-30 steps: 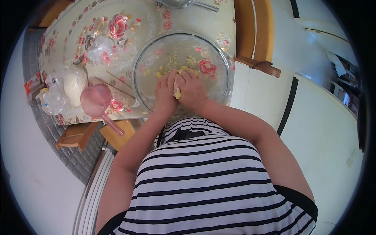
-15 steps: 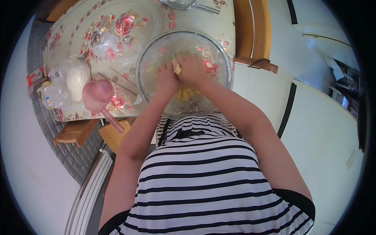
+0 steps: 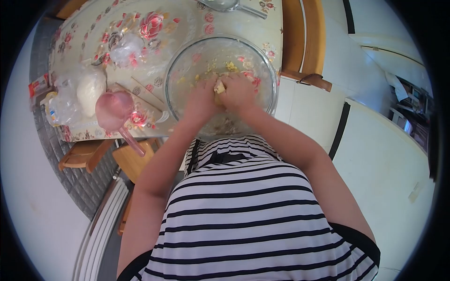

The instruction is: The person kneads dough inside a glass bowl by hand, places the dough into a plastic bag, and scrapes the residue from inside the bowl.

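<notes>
A large clear glass bowl (image 3: 171, 70) stands at the table's near edge, with yellow crumbs (image 3: 231, 66) stuck to its inside. Down in the bowl, my left hand (image 3: 202, 99) and my right hand (image 3: 238, 92) press together on a lump of pale yellow dough (image 3: 220, 87). Both sets of fingers are curled around the dough, and only part of it shows between them. Much of the dough is hidden by the hands.
Left of the bowl are a pink ladle (image 3: 115, 110), chopsticks (image 3: 143, 96), a plastic bag (image 3: 127, 49) and a bagged white mass (image 3: 92, 91). A metal scoop (image 3: 225, 4) lies at the far edge. Wooden chairs (image 3: 304, 42) flank the flowered table (image 3: 183, 21).
Both hands have drawn in slightly toward my body and turned the dough. Yellow crumbs at the far side of the bowl now show, and the yellow lump below my hands is covered.
</notes>
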Demonstrator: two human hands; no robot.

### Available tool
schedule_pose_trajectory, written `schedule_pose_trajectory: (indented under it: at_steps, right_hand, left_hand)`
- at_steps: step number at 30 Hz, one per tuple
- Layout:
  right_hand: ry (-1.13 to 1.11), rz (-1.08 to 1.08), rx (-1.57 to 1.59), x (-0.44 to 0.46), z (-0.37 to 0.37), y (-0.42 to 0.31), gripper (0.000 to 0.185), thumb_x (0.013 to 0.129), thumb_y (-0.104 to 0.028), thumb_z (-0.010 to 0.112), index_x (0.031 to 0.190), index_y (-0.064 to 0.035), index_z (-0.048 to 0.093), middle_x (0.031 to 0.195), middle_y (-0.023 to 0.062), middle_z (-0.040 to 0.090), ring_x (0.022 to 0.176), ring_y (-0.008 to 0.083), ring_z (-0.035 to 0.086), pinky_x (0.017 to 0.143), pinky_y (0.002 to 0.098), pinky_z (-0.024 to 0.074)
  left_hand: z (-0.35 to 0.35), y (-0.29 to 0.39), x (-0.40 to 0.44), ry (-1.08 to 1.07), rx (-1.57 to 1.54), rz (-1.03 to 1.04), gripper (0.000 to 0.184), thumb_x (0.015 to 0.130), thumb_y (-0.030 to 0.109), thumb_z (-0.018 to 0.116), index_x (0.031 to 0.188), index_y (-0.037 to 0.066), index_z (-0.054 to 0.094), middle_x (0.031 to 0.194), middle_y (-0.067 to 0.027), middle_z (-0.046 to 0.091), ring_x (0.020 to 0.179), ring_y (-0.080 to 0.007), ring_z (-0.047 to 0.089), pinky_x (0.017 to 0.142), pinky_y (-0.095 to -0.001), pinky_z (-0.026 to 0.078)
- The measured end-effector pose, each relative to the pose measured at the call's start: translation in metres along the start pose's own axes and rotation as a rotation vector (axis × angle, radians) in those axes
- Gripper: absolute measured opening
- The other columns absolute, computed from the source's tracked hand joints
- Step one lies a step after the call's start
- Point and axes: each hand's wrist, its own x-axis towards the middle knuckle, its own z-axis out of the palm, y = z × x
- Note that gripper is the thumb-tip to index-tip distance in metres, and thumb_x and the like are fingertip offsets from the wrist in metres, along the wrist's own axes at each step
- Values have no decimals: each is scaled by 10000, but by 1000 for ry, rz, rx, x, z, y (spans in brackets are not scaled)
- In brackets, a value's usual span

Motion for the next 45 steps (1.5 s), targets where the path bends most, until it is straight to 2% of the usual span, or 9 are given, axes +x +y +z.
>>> schedule_pose_trajectory:
  at_steps: [9,11,19,22,24,28,30,39,45]
  right_hand:
    - [329,72,-35,12,33,5,153,754,-296,668,725,-146,652,818,34,627,843,288,595,688,421,460]
    - [342,58,-46,17,38,10,161,753,-300,671,709,-150,634,798,36,610,826,289,587,668,426,451]
    - [399,-19,-29,27,45,21,197,776,-322,658,720,-134,643,789,70,608,811,308,582,679,463,470]
    - [256,83,-33,29,27,14,211,797,-317,643,782,-112,690,842,100,648,898,341,607,773,475,505]
    - [-106,538,207,33,-17,-1,238,806,-300,632,908,-107,728,921,124,672,990,370,615,866,476,509]
    - [57,277,13,1,-20,-1,289,796,-270,631,1023,-117,723,994,144,660,1051,377,604,900,475,498]
    - [-120,224,63,-17,-15,-4,310,806,-262,637,1073,-117,702,1059,155,641,1062,359,597,897,484,488]
    - [73,65,-121,-23,11,2,168,840,-279,624,881,-120,658,934,105,608,921,327,585,792,466,470]
    - [73,66,-168,-7,21,11,192,849,-304,622,917,-131,674,886,102,595,849,326,599,740,468,475]
  left_hand:
    - [41,-7,10,309,145,26,635,726,249,761,1314,187,530,1175,-70,580,1075,-343,569,865,-489,493]
    - [43,-8,11,439,231,81,601,681,218,792,1222,124,548,1089,-105,594,964,-340,592,794,-447,511]
    - [20,8,15,279,183,-18,800,602,312,888,1264,99,494,1146,-161,568,1006,-384,579,837,-462,517]
    - [17,13,3,220,174,-18,863,598,321,901,1305,95,461,1197,-178,540,1072,-395,546,869,-476,504]
    - [14,19,-12,236,180,20,880,604,320,902,1322,94,447,1220,-184,525,1104,-399,527,885,-486,495]
    - [0,20,-37,239,98,172,898,612,331,902,1340,84,437,1245,-169,510,1174,-383,490,942,-497,462]
    - [1,17,-38,198,2,131,899,618,349,897,1342,82,437,1251,-145,508,1201,-365,481,966,-498,446]
    - [27,15,-32,48,147,-7,884,610,279,878,1339,76,419,1189,-170,538,1085,-385,557,887,-490,497]
    - [43,4,-16,155,227,-27,719,683,267,825,1264,78,445,1105,-135,551,1003,-355,593,777,-499,520]
